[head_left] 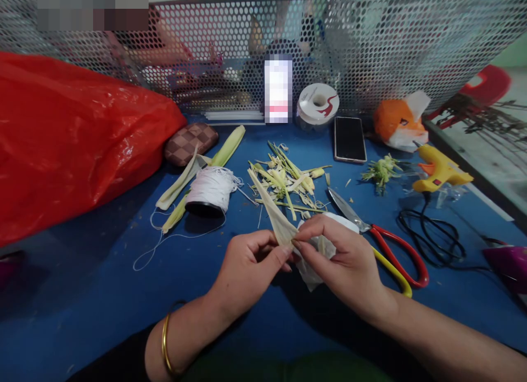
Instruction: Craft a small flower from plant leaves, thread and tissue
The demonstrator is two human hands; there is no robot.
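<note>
A pale dried husk (pixel 274 217) points up and away between my two hands. My left hand (pixel 251 267) grips its lower end between thumb and fingers. Thumb and forefinger of my right hand (pixel 340 261) pinch the same end, at its right edge. Below and behind the right fingers shows a crumpled translucent piece (pixel 310 275). Just beyond the hands lies a pile of yellow-green plant scraps (pixel 284 179). Scissors with one red and one yellow handle (pixel 401 250) lie right of my right hand. A spool of white cord (pixel 211 190) stands to the left, near more husks (pixel 228 147).
A red plastic bag (pixel 74 146) fills the left side, beside a checkered pouch (pixel 191 143). Along the back are a perforated screen (pixel 197 41), a ribbon roll (pixel 318 105) and a phone (pixel 349 139). A yellow glue gun (pixel 440 168) with black cable lies right.
</note>
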